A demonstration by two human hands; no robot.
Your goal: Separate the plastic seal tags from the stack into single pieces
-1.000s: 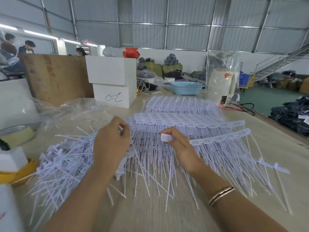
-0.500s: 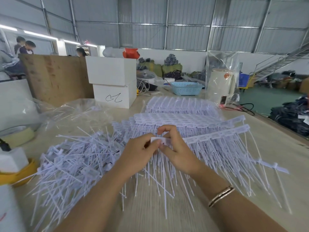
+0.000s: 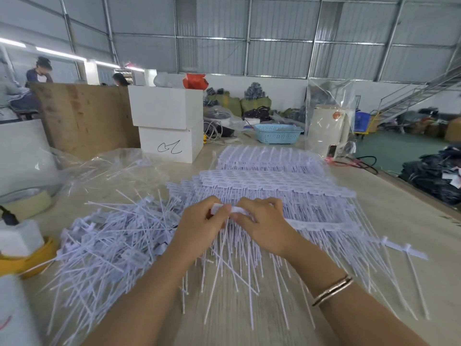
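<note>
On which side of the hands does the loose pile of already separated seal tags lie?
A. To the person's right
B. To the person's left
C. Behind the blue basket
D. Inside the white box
B: the loose pile of single tags lies left of the left hand and right hand.

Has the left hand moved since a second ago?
Yes. The left hand has swung right, away from the loose pile of single tags, and now meets the right hand at the end tag of the strip.
</note>
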